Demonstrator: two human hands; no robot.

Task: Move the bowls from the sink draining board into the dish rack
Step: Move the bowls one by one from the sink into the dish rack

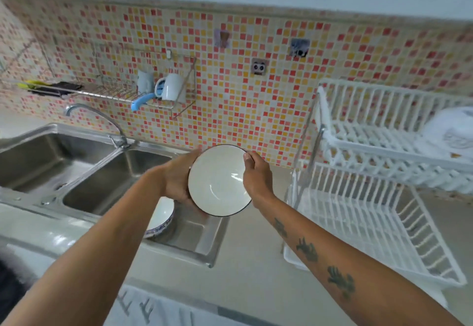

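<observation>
I hold a white bowl with a thin dark rim (219, 180) in the air above the draining board (194, 236), its inside tilted toward me. My left hand (178, 177) cups its left side and underside. My right hand (257, 172) grips its right rim, thumb over the edge. A second bowl with a blue pattern (160, 219) sits on the draining board, partly hidden by my left arm. The white two-tier dish rack (363, 223) stands to the right; its lower tier is bare.
A double steel sink (76, 172) with a curved tap (102, 121) lies to the left. A wall wire shelf (143, 95) holds mugs. White cloth or bags (450, 131) lie in the rack's upper tier. Pale countertop (243, 274) spans between sink and rack.
</observation>
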